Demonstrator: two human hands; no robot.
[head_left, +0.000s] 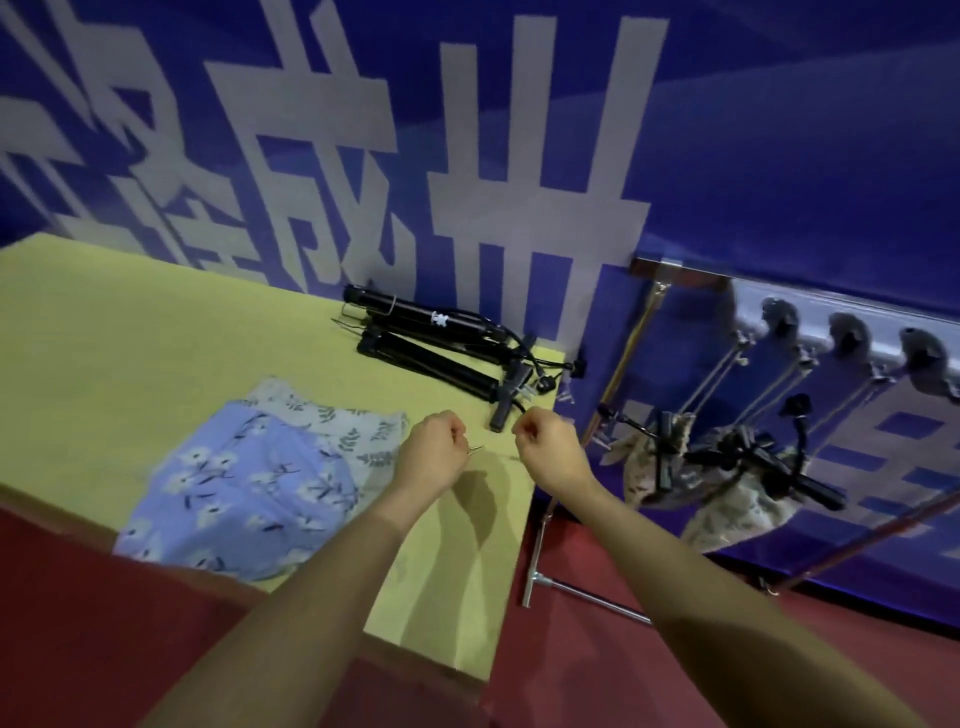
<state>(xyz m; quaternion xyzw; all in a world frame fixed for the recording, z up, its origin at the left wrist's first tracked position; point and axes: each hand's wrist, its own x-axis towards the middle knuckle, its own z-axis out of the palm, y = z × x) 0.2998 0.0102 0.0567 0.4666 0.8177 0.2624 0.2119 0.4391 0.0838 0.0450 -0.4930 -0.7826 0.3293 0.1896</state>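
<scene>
Holding both hands raised just above the worktop (156, 338), close together but not touching. Pinches a small metal pin (476, 449) in the curled fingers of the left hand (431, 449), tip poking out toward the right hand (545, 441). Curls the right fingers too, thumb pressed against fingertip; cannot tell of any thread or other fine thing pinched there.

Risks from here, as a judgement: dropping the pin onto the worktop directly beneath the hands through a slackened pinch; pricking a right fingertip by closing the gap too fast; snagging the floral cloth (249, 488) lying flat just left of the left hand.

Hard to make out: the pin's true kind, needle or clip, too tiny and blurred to settle. Hidden inside the left fist: most of its length. Beyond the hands, black tripods (431, 338), overlapping one another.
</scene>
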